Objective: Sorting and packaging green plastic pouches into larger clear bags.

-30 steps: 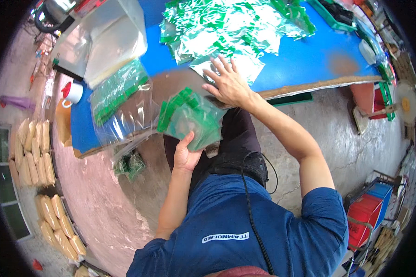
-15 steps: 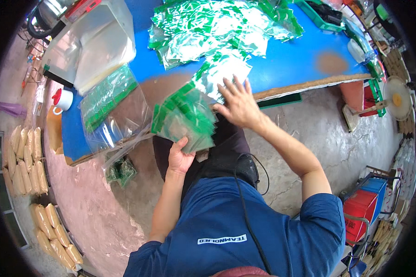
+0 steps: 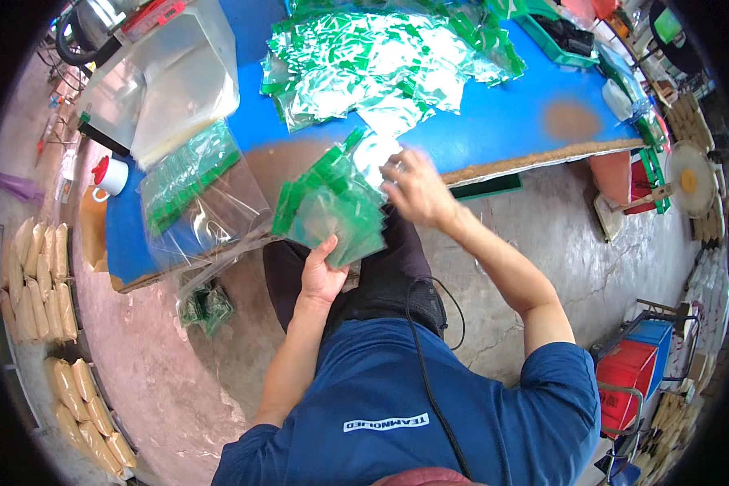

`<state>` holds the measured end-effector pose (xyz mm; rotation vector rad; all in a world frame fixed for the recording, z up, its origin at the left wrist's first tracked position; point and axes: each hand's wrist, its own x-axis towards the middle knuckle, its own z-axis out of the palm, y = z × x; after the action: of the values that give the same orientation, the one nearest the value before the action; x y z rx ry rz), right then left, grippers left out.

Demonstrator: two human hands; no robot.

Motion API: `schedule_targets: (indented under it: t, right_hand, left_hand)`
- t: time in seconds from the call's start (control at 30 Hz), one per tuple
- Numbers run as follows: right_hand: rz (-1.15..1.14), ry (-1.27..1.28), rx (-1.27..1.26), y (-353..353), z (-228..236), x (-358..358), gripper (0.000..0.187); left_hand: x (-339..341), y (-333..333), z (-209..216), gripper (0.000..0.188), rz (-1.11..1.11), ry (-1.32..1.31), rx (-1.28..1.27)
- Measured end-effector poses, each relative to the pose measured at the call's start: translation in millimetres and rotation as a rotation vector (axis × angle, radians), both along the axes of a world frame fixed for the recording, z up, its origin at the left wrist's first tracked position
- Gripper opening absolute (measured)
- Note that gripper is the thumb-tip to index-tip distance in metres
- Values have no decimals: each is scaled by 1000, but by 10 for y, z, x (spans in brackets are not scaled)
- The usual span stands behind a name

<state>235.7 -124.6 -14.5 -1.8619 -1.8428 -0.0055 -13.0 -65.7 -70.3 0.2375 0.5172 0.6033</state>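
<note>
Between the thumb and fingers of my left hand point(image 3: 324, 277) is a fanned stack of flat, clear packets point(image 3: 336, 215) with green bands, held above my lap at the table's edge. My right hand point(image 3: 417, 188) is at the far right side of the fan, its fingers curled against a shiny packet point(image 3: 374, 154) there. Some fingertips are blurred or hidden. Beyond both hands spreads a large pile of silvery, green-edged packets point(image 3: 381, 69) on the blue table point(image 3: 494, 121). Left of the fan, a large clear bag point(image 3: 219, 206) contains more packets in a row.
A translucent plastic bin point(image 3: 186, 73) stands at the back left, near a white mug with a red top point(image 3: 112, 176). At the back right is a green tray point(image 3: 555, 40). A fan point(image 3: 688, 180) and red crate point(image 3: 626, 377) are to the right; filled sacks point(image 3: 40, 283) are stacked left.
My right hand has drawn slightly back toward me, its spread fingers now curled at the packet. The left hand and fan have shifted a little to the right.
</note>
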Motion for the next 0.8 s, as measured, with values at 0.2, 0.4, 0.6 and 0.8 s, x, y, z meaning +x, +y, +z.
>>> schedule_targets:
  t: [0.2, 0.4, 0.6, 0.8]
  right_hand:
    - [-295, 60, 139, 570, 114, -20, 45]
    - [14, 36, 30, 258, 53, -242, 43]
    - [-50, 277, 169, 1260, 260, -244, 39]
    - [192, -223, -1, 1312, -87, -227, 54]
  left_hand:
    - [38, -37, 50, 47, 8, -3, 4]
    - [-170, -3, 134, 45, 58, 20, 66]
    - [-251, -22, 150, 44, 57, 37, 51]
    - [-548, -111, 147, 56, 111, -70, 63]
